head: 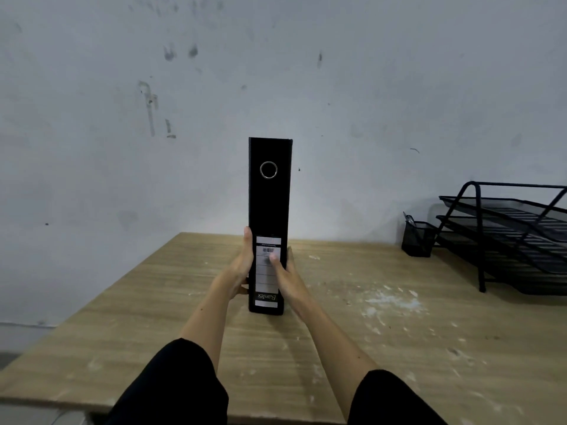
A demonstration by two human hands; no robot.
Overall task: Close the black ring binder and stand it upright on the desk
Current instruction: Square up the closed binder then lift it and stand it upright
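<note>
Binder upright, both hands clamped on it.
Left hand point(244, 265) grips one cover, right hand point(283, 277) the other, thumb on the spine; binder point(269, 204) stands mid-desk point(153, 317). Risk: tall, narrow base could topple sideways if released unevenly.

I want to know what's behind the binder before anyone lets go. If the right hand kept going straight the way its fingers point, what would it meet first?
The right hand points away from the person, along the black ring binder it grips. Past the binder, the desk looks bare up to the wall, so probably the wall, though depth is unclear.
</note>
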